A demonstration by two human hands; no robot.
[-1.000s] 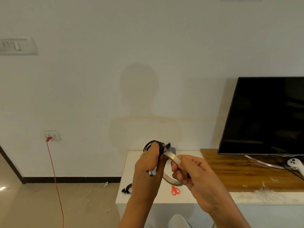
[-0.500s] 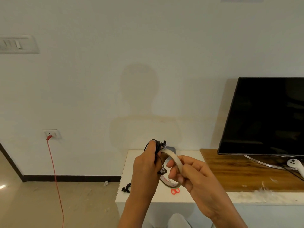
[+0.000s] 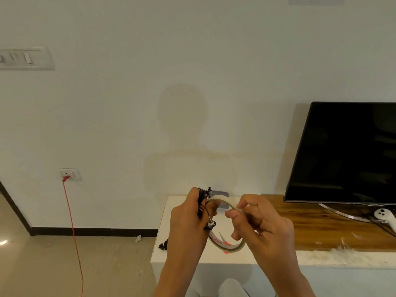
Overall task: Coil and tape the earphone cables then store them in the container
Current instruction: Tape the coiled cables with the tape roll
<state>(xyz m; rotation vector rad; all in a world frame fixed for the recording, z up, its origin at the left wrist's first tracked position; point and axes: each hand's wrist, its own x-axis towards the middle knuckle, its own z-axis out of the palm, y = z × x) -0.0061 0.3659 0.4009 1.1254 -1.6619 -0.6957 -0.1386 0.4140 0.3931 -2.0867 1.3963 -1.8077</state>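
Note:
My left hand (image 3: 188,219) grips a coiled black earphone cable (image 3: 202,195) held up above the white table; one silver earbud (image 3: 211,224) dangles below its fingers. The same hand also holds the left side of a roll of clear tape (image 3: 222,243). My right hand (image 3: 257,221) pinches the top right of the tape roll between thumb and forefinger. A grey container (image 3: 220,195) sits at the back of the table, mostly hidden behind my hands. Another black earphone (image 3: 164,245) lies at the table's left edge.
Red-handled scissors (image 3: 225,245) lie on the white table (image 3: 184,257), seen through the tape roll. A wooden top (image 3: 321,228) to the right carries a television (image 3: 347,151) and a white controller (image 3: 385,217). A red cord (image 3: 72,232) hangs from a wall socket.
My left hand has turned the coil so the earbud swung down below it. My right hand has shifted its pinch up to the top of the tape roll.

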